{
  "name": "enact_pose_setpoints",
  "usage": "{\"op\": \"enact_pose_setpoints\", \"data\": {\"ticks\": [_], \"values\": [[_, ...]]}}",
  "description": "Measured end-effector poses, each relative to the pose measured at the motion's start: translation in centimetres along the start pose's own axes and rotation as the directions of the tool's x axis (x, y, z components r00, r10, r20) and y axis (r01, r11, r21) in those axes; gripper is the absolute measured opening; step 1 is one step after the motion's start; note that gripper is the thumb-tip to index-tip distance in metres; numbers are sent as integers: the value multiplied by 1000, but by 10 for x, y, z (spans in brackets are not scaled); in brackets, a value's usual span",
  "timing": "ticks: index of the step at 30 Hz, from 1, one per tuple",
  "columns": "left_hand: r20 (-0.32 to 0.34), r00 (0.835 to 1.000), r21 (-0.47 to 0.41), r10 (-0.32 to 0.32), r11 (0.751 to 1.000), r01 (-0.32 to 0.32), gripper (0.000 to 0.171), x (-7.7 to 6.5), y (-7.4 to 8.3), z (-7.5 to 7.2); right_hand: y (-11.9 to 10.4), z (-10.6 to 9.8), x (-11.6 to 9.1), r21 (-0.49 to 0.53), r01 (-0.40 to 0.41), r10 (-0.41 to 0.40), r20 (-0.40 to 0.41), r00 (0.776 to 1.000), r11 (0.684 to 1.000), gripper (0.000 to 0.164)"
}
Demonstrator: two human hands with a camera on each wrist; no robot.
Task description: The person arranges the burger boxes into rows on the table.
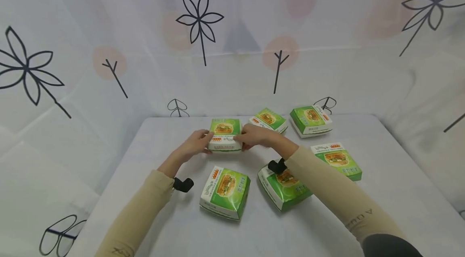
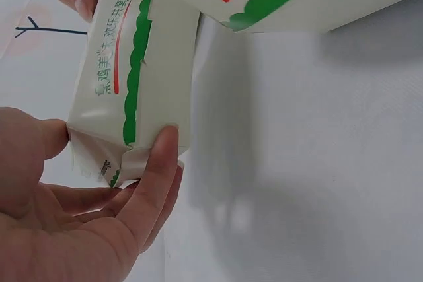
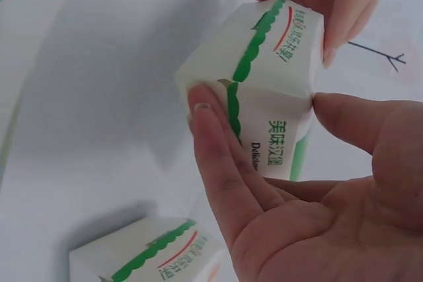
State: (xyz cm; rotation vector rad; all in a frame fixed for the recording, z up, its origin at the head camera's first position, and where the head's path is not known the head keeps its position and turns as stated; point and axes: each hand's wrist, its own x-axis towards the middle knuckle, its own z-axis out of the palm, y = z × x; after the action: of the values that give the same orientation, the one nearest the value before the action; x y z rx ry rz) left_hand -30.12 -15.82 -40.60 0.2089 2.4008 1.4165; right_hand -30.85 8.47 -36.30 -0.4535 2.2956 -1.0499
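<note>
A green-and-white burger box [image 1: 224,128], printed with a burger picture, is held between both hands at the far middle of the table. My left hand [image 1: 196,143] grips its left end. In the left wrist view, the thumb presses the upper edge and fingertips [image 2: 165,140] reach onto the pale underside. My right hand [image 1: 257,135] grips the opposite end. The right wrist view shows that thumb on an upper corner and the fingers [image 3: 211,123] curled around the lower edge. Its base shows in both wrist views, with a shadow on the cloth beside it.
Two similar burger boxes stand at the back right, one box [image 1: 269,119] partly behind the right hand, another box [image 1: 311,120] beyond it. Nearer are a box [image 1: 226,192] at front middle, a box [image 1: 285,188] under the right forearm, and a box [image 1: 338,160] further right.
</note>
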Motion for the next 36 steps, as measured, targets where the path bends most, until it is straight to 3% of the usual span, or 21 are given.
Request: {"op": "enact_pose_setpoints", "data": {"ticks": [7,18,28,36], "values": [[-83,996,45,8,999,-4,55,7,5,-7,-7,-3,8,-35,41,-42,-24,999,999,35],[-77,997,-8,29,1000,-29,54,18,0,-24,-14,-5,28,-98,23,-33,-97,995,995,38],[-120,992,0,37,999,-37,51,28,-2,-35,-20,-6,45,-65,34,-43,-130,991,997,36],[-156,987,-28,-40,999,36,58,40,-15,-39,-13,4,62,52,-19,29,-192,981,998,38]]}}
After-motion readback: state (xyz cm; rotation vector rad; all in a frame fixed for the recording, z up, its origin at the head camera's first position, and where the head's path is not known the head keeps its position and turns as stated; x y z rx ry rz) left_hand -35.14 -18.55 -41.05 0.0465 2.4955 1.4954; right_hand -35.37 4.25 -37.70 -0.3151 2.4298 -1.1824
